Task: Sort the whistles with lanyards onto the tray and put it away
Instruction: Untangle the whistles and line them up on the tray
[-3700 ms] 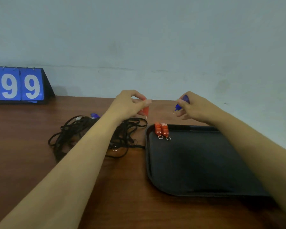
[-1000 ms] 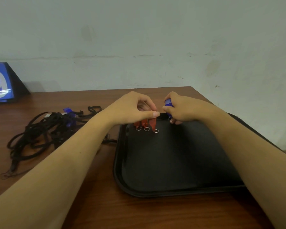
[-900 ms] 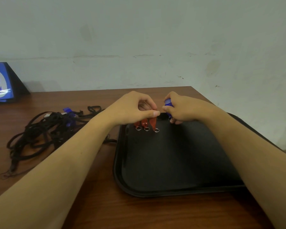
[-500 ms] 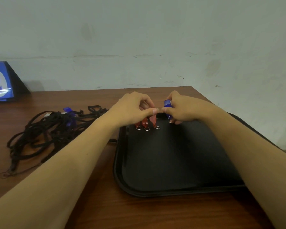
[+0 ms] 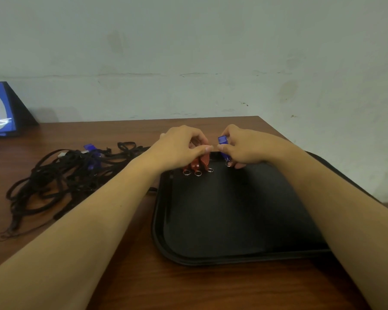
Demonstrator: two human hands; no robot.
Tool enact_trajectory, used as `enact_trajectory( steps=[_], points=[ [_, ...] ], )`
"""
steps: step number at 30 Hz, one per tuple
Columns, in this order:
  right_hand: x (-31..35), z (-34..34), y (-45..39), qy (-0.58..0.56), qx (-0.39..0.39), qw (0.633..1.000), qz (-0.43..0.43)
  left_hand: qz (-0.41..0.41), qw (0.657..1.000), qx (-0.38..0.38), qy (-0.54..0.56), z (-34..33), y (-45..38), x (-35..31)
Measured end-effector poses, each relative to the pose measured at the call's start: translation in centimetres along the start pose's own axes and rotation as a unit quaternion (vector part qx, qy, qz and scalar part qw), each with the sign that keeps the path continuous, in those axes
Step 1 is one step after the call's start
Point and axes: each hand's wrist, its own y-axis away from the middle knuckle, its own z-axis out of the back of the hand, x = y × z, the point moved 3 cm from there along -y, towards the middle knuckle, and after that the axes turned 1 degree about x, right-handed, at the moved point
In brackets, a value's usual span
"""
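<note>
A black tray (image 5: pixel 233 256) lies on the brown table. At its far left corner, three red whistles (image 5: pixel 196 165) sit side by side with their metal rings toward me. My left hand (image 5: pixel 179 148) curls over them and pinches the rightmost red whistle (image 5: pixel 205 161). Just to the right, my right hand (image 5: pixel 246 146) pinches a blue whistle (image 5: pixel 223 145) held tilted over the tray's far edge, its ring hanging low. A tangle of black lanyards (image 5: pixel 61 175) with another blue whistle (image 5: pixel 91 149) in it lies left of the tray.
A blue scoreboard flip card (image 5: pixel 0 110) showing a white 9 stands at the far left by the wall. The table's right edge (image 5: pixel 278 133) runs just beyond the tray. The wall rises straight behind the table.
Since 3.7 s ago both hands came down to the tray's far left corner and a third red whistle joined the row. Over the last second the hands barely moved.
</note>
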Motion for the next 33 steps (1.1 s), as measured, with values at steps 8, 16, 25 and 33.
enact_trajectory(
  steps=[8, 16, 25, 33],
  points=[
    [0.0, 0.0, 0.0, 0.003, 0.000, 1.000, -0.005, -0.040, 0.998, 0.011, 0.049, 0.9, 0.2, -0.3],
    [-0.1, 0.0, -0.3, 0.013, 0.000, 1.000, -0.008, -0.042, 0.997, 0.012, 0.057, 1.3, 0.6, -0.7],
    [-0.1, 0.0, -0.2, -0.002, -0.004, 1.000, -0.006, -0.030, 0.994, 0.021, 0.104, 2.3, 1.1, -1.7],
    [-0.1, 0.0, 0.1, 0.000, -0.006, 1.000, -0.005, -0.021, 0.999, 0.024, 0.038, 1.3, 0.9, -0.9]
  ],
)
